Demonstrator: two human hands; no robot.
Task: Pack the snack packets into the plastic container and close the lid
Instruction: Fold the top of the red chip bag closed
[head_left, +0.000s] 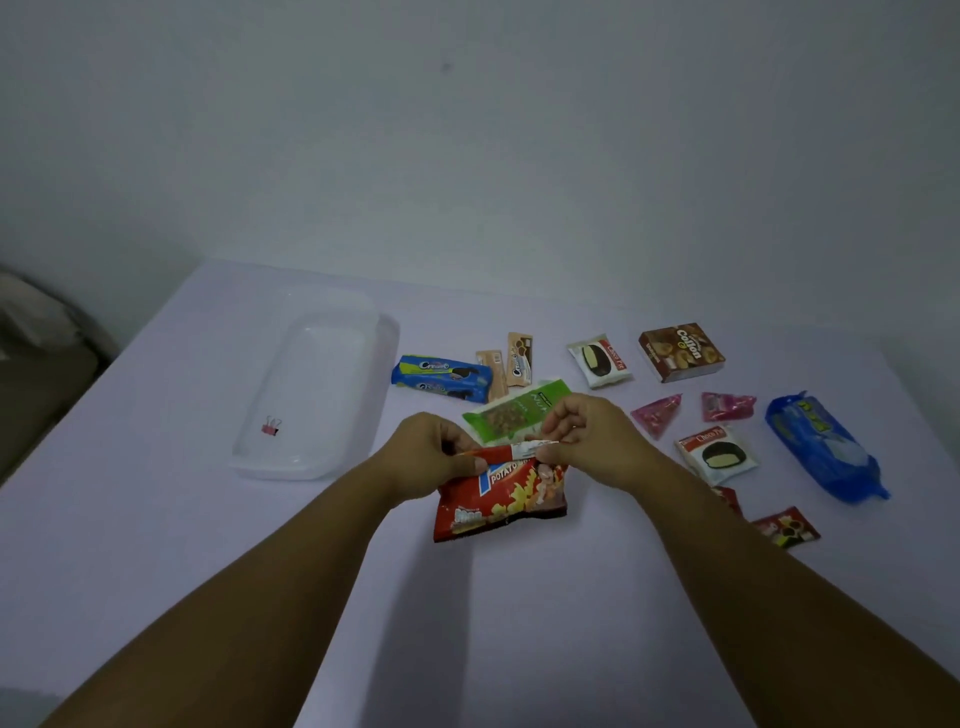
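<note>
A red potato-snack bag (501, 499) lies on the table in front of me. My left hand (427, 451) and my right hand (587, 430) both pinch its folded top edge. The clear plastic container (332, 358) stands open to the left, with a small pink binder clip (270, 426) inside it. Behind my hands lie a green nut packet (511, 410), a blue Cream-O pack (441, 378) and two small tan packets (519, 358). On the right are two Choco Pie packets (600, 361), a brown cookie box (680, 352), two pink packets (727, 406) and a blue biscuit pack (826, 447).
A dark red packet (785, 527) lies at the right beside my right forearm, and another red one is partly hidden under that arm. The table has a pale cloth (156, 545). A wall stands right behind the table. Dark furniture sits off the left edge.
</note>
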